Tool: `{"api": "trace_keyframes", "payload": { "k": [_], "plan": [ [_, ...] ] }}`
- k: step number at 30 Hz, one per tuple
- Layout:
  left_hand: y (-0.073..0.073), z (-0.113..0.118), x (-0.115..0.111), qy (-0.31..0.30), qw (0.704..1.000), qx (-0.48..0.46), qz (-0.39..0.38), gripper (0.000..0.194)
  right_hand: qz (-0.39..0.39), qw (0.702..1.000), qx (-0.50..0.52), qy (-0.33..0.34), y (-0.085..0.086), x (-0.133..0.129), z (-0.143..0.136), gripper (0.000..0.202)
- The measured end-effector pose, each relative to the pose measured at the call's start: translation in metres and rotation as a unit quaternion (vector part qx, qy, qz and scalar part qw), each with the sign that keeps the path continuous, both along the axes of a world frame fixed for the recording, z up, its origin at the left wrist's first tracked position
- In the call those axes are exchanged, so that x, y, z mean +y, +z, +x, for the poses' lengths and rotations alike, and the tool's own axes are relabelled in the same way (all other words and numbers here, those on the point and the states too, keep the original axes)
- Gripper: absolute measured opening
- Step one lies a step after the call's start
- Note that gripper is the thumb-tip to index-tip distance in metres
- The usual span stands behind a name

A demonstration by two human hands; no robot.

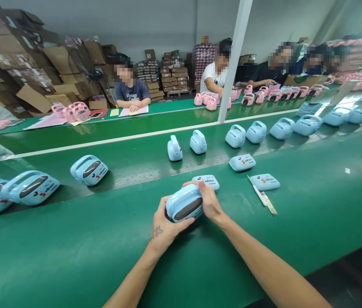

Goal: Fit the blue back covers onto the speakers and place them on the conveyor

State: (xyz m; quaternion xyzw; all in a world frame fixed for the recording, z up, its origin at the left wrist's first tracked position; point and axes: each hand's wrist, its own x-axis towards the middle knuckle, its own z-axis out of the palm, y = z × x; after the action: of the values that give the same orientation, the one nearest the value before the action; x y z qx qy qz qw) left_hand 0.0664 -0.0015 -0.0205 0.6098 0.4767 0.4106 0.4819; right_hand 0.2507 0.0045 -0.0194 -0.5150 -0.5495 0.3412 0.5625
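Between my two hands is a light-blue portable speaker [181, 201] with a handle on top and a dark oval window, tilted over the green bench. My left hand [166, 224] wraps its left side and lower edge, thumb along the front. From the right, my right hand [210, 200] grips its end, fingers over the top. Right behind it lies a blue front panel [211, 182] with a cartoon mouse print, partly covered by my right hand. Farther right are another printed panel [243, 162] and a third one [266, 182], with a thin white-handled tool [260, 194] against it.
Blue speakers stand along the belt [129, 171], including one at the left [89, 170] and one ahead [175, 148]. A white post [233, 64] rises beyond. Across the line, several people sit near pink speakers [80, 111]. Cardboard boxes [17, 42] are stacked behind.
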Motion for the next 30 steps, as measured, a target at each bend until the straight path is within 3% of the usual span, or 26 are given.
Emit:
{"api": "trace_keyframes", "payload": {
  "k": [3,7,10,13,17,20,23,26,28,30],
  "plan": [
    [0.006,-0.017,0.035,0.042,0.998,0.02,0.048,0.071,0.092,0.99,-0.105,-0.014,0.009,0.004,0.029,0.038],
    [0.018,-0.051,0.109,0.231,0.96,0.124,0.094,0.071,0.097,0.937,-0.335,-0.001,0.01,0.006,0.058,0.058],
    [0.021,-0.078,0.156,0.327,0.919,0.21,0.073,0.068,0.065,0.898,-0.435,0.019,-0.001,0.007,0.058,0.068],
    [0.019,-0.1,0.178,0.347,0.908,0.226,0.063,0.069,0.056,0.882,-0.466,0.033,-0.012,0.008,0.049,0.069],
    [0.014,-0.112,0.179,0.338,0.913,0.213,0.084,0.072,0.062,0.877,-0.474,0.043,-0.014,0.009,0.046,0.07],
    [0.014,-0.1,0.174,0.315,0.915,0.175,0.182,0.061,0.076,0.878,-0.471,0.037,-0.008,0.009,0.047,0.07],
    [0.018,-0.063,0.174,0.219,0.926,0.142,0.274,0.052,0.108,0.901,-0.42,0.016,-0.002,0.008,0.047,0.072],
    [0.02,-0.012,0.186,0.096,0.968,0.12,0.196,0.043,0.136,0.953,-0.271,-0.024,0.003,0.008,0.044,0.069],
    [0.016,0.02,0.2,0.072,0.98,0.105,0.155,0.046,0.128,0.985,-0.11,-0.025,0.004,0.009,0.041,0.064],
    [0.011,0.044,0.215,0.063,0.989,0.077,0.113,0.045,0.096,0.992,0.075,0.017,0.004,0.009,0.037,0.062]
  ]
}}
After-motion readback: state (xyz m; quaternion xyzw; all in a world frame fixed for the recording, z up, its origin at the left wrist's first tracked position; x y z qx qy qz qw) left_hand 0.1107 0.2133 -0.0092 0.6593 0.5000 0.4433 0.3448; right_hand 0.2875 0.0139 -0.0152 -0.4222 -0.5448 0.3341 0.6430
